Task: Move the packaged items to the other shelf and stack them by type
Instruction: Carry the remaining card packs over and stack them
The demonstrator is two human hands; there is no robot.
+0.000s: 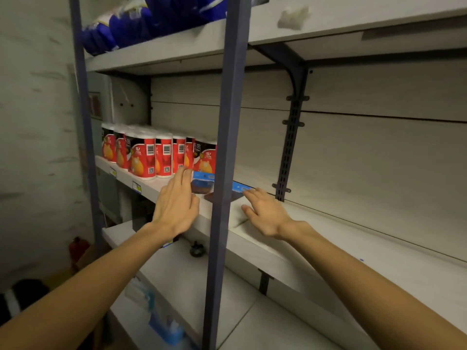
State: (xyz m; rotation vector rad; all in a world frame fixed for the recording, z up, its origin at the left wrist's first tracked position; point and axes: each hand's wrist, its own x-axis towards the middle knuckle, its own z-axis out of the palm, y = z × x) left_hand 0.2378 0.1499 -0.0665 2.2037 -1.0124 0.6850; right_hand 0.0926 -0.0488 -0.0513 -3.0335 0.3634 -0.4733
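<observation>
Two bare arms reach up to a pale shelf (252,238) in the middle of a rack. The left hand (177,205) has its fingers straight and close together, and the tips touch the left end of a flat packet with a blue top strip (203,181) that lies on the shelf. The right hand (265,213) is spread flat with relaxed fingers, and its fingertips are at the right end of the same packet. Neither hand is curled round it. A blue-grey post (225,173) stands in front and hides the middle of the packet. Just behind and to the left of the packet, a group of red and white tubs (151,155) stands upright in rows on the same shelf, touching one another. The right part of this shelf is bare wood. On the shelf above, at the far left, blue bags (131,24) lie in a heap. On a lower shelf there is a small dark round thing (197,248) and, nearer, some blurry blue packs (164,329).
</observation>
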